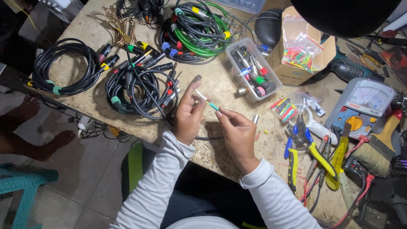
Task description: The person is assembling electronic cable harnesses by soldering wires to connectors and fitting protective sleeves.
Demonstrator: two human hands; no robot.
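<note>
Both my hands meet over the stone-topped workbench (85, 25). My left hand (188, 114) pinches one end of a thin white and teal-green piece (208, 101), a cable end or sleeve. My right hand (237, 131) grips its other end between thumb and fingers. A dark cable (210, 138) runs under my hands along the bench. A small silver metal sleeve (255, 119) lies just right of my right hand.
Coiled black cables (140, 91) (63, 65) lie left, a green and black coil (199, 29) behind. A clear box of plugs (252, 70), a cardboard box (296, 46), pliers (305, 146), a multimeter (364, 106) and a brush (379, 148) crowd the right. Another person's bare feet (29, 127) show at left.
</note>
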